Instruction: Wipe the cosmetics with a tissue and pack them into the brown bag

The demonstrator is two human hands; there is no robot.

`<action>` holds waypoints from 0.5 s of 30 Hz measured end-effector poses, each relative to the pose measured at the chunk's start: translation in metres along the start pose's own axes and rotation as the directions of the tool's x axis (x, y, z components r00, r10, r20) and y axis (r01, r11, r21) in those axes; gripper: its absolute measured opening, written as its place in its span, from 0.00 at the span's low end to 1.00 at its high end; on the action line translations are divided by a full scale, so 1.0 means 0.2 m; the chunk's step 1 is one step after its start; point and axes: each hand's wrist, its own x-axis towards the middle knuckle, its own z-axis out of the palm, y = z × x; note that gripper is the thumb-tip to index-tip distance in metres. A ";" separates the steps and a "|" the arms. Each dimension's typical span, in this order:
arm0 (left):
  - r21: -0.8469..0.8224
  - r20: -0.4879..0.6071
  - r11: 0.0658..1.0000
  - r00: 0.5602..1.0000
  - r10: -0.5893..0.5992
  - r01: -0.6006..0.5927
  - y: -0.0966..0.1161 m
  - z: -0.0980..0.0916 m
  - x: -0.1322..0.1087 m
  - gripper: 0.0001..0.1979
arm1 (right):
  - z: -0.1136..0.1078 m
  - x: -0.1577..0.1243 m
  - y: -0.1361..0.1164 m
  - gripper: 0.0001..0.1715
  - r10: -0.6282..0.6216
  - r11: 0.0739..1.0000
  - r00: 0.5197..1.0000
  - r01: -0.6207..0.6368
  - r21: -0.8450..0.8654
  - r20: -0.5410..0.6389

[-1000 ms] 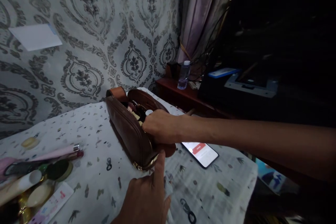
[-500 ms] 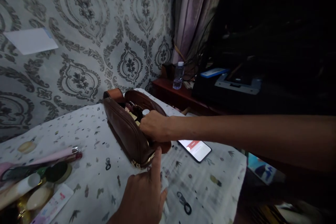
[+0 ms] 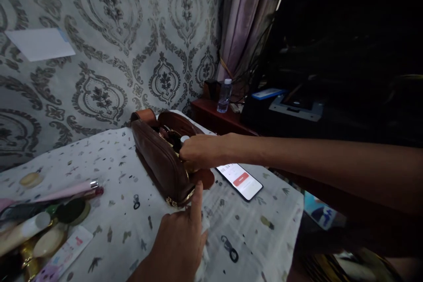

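Note:
A brown leather cosmetic bag [image 3: 158, 161] lies unzipped on the patterned cloth, with a white-capped bottle [image 3: 184, 139] and other small items inside. My right hand [image 3: 200, 150] reaches into its mouth from the right, knuckles up and fingers curled. What those fingers hold is hidden; something gold-coloured shows just below them. At the near end of the bag, my left hand [image 3: 181, 233] stretches its index finger to touch the edge by the zip. Its thumb is apart from that finger, and the other fingers are mostly hidden.
Just right of the bag lies a lit phone [image 3: 241, 181]. Loose cosmetics [image 3: 42, 229], including tubes and round compacts, are spread at lower left. Behind, a water bottle [image 3: 224, 96] stands on a red-brown ledge [image 3: 208, 108]. The patterned wall [image 3: 109, 44] rises beyond the cloth.
My right hand and forearm have shifted slightly up and right at the bag's opening, uncovering more of the phone screen. My left index finger remains at the bag's near end.

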 end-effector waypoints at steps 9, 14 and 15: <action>0.023 -0.075 0.998 0.996 0.054 -0.053 -0.04 0.06 0.01 0.47 | 0.05 0.08 -0.03 0.10 0.072 0.991 0.997 -0.072 -0.112 -0.007; 0.030 -0.028 1.000 1.000 0.006 -0.005 0.01 0.02 0.01 0.46 | 0.10 0.12 -0.03 0.08 0.046 0.994 0.998 -0.049 -0.100 -0.033; 0.026 -0.046 1.000 0.999 0.008 -0.007 0.01 0.02 0.01 0.46 | 0.11 0.12 -0.03 0.08 0.040 0.994 0.999 -0.044 -0.100 -0.033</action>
